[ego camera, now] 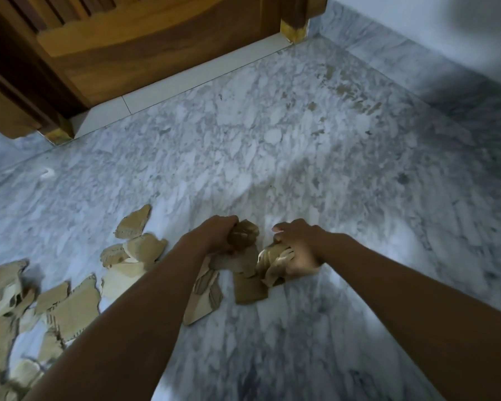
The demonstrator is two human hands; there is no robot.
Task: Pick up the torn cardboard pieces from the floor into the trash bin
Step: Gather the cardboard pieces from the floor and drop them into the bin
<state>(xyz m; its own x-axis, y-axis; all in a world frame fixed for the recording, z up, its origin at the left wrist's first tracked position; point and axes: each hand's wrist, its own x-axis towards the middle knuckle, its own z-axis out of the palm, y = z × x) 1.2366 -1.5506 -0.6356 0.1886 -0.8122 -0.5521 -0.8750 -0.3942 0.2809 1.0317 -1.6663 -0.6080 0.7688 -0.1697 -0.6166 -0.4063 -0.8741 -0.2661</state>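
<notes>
The left hand [214, 235] has its fingers curled tight round a crumpled dark-brown cardboard wad [246, 233], held just above the floor. Just beside it, the right hand [300, 244] grips a bunch of pale tan torn cardboard scraps [274, 263], thumb raised on top. Beneath both hands lie flat brown torn cardboard pieces [249, 290], some showing corrugated ribs. More scattered tan torn cardboard pieces [73, 308] spread across the grey-white marble floor [272, 140] to the left, overlapping one another towards the lower-left corner. Further off stands a brown wooden door [156, 44] above a pale threshold strip [185, 79].
</notes>
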